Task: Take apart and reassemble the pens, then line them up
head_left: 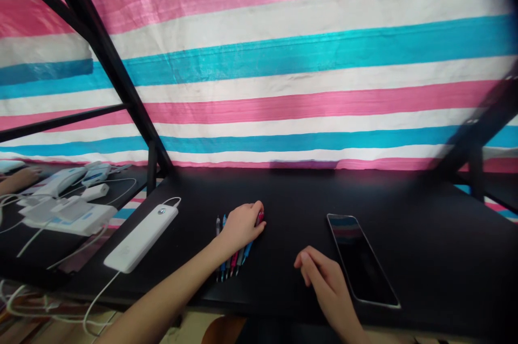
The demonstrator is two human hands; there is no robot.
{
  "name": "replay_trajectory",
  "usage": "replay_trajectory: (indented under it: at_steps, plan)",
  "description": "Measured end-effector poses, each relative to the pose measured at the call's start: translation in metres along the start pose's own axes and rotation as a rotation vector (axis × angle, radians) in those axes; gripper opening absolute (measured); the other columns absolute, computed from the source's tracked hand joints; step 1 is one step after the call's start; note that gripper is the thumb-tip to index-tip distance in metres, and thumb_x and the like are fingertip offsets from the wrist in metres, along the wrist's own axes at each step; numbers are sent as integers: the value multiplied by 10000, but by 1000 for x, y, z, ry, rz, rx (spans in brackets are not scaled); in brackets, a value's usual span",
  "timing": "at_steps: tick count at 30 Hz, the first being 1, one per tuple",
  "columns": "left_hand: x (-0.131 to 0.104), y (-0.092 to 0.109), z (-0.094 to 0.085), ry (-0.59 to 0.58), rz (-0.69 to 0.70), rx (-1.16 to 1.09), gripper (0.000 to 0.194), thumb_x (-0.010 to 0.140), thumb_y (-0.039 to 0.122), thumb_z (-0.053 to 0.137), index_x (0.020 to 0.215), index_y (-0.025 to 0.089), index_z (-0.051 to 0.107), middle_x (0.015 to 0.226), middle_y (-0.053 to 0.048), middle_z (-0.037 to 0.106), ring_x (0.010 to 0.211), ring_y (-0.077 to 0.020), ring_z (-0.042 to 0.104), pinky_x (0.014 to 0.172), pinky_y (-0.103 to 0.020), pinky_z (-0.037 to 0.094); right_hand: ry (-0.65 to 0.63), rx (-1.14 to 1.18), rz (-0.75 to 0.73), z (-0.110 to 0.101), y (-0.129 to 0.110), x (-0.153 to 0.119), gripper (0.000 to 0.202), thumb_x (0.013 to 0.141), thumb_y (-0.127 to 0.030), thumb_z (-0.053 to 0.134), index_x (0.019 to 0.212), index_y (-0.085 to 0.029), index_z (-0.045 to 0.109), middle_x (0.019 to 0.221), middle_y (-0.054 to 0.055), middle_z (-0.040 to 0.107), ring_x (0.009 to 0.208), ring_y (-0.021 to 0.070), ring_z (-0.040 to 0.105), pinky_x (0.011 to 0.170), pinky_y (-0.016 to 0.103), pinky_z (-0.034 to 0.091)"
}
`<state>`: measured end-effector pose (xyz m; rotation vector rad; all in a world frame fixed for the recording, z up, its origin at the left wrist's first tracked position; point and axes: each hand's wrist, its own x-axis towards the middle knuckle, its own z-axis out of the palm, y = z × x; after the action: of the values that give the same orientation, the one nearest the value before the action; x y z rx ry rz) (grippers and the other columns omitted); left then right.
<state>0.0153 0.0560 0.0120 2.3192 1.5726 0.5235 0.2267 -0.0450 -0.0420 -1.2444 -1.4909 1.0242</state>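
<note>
Several pens [233, 264] lie side by side on the black table, with blue, pink, grey and dark barrels. My left hand [242, 227] is over them and hides their middle parts. Between its thumb and fingers shows the end of a red pen [260, 218], which the hand grips. My right hand [321, 274] rests near the table's front edge, its fingers curled in and nothing seen in them. Just right of it a smartphone [362, 260] lies flat, dark screen up.
A long white power strip [141, 237] with a cord lies to the left. Black metal bars [109, 58] rise at both sides. Past the left bar, another table holds white power strips and plugs [68, 214], near another person's hand [20, 179]. Striped sheeting [303, 63] hangs behind.
</note>
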Motion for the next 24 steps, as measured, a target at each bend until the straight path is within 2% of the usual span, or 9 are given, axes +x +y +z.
replay_trajectory:
  at_steps: [4,6,8,11,14,18,21,24]
  plan:
    - [-13,6,-10,10,24,100,163,827,178,692,973,229,642,942,-72,687,974,-306,634,845,-381,483,-6,3,-2,0,-1,0,495,1048,-534,409,766,-192,630,569,-47,431,529,134,438,516,262,306]
    - [-28,6,-16,23,32,125,196,858,216,681,1053,219,658,1015,-98,692,1044,-328,616,893,-422,494,-17,9,-1,0,0,0,498,1051,-534,399,767,-193,625,570,-49,425,529,134,432,516,262,305]
    - [-50,2,-17,32,47,134,319,864,273,707,1174,219,657,1179,-126,680,1134,-340,597,962,-460,493,-29,8,1,0,1,-1,497,1056,-526,389,768,-193,619,569,-50,424,527,133,431,517,261,305]
    - [-85,-13,-9,159,79,204,493,894,406,697,1352,242,619,1444,-170,577,1339,-418,497,1047,-586,457,-19,-5,-10,1,-1,-1,479,1061,-499,393,762,-192,608,574,-51,425,529,131,436,527,262,304]
    - [-107,-29,1,157,88,291,619,924,479,660,1502,322,504,1636,-133,395,1498,-461,294,1098,-678,394,-13,-13,-34,1,-4,0,461,1056,-468,408,746,-189,603,578,-53,408,534,130,422,535,265,289]
    - [-104,-35,5,15,135,301,646,976,524,569,1572,341,400,1704,-115,263,1544,-450,194,1116,-693,371,-13,-2,-45,1,-6,1,441,1042,-448,432,728,-188,600,590,-50,410,551,131,415,545,265,283]
    - [-92,-30,5,-63,207,293,627,999,498,543,1583,347,371,1700,-99,278,1547,-402,224,1150,-683,327,-8,11,-43,1,-4,1,436,1043,-443,430,735,-189,605,572,-53,413,529,130,420,534,263,285]
    - [-82,-23,7,-93,262,279,582,1016,448,535,1570,335,394,1686,-87,312,1548,-360,244,1177,-673,283,8,28,-43,1,-4,1,440,1046,-440,428,739,-186,616,557,-55,416,514,128,423,526,259,285]
